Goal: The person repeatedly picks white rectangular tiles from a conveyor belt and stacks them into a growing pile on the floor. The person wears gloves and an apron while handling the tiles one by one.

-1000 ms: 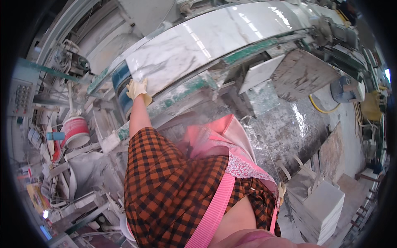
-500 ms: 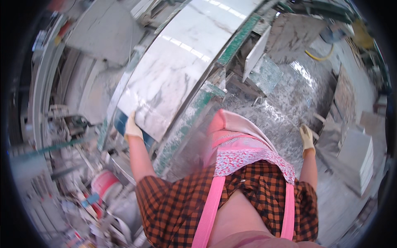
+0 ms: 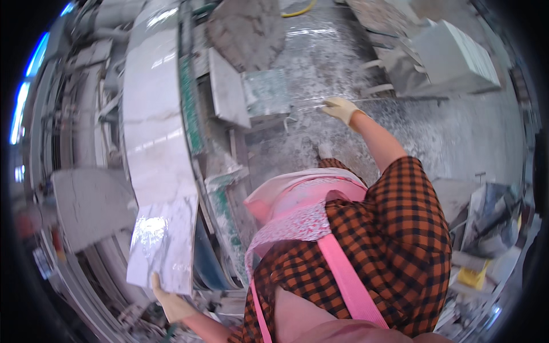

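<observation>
My left hand [image 3: 171, 304], in a cream glove, grips the near edge of a white, grey-veined marble tile [image 3: 163, 240]. Its thumb lies on top, and the fingers are hidden underneath. The tile sits askew at the near end of a row of similar glossy marble tiles [image 3: 157, 126] on a long conveyor, its near end swung out to the left. Blue belt [image 3: 207, 260] shows to its right. Stretched forward over the wet grey floor, my right hand [image 3: 342, 108] wears a matching glove; its fingers are loosely apart and nothing shows in them.
A green rail [image 3: 191, 108] runs along the conveyor's right side. Beyond it lean a pale slab [image 3: 227, 88] and a greenish panel [image 3: 266, 91]. A grey slab [image 3: 91, 208] stands left of the conveyor. At the far right is a stack of white tiles [image 3: 452, 57].
My view has swung round to the right. The nearest tile has turned out of line with the row, its near end moving left with my left hand. My right arm now reaches forward.
</observation>
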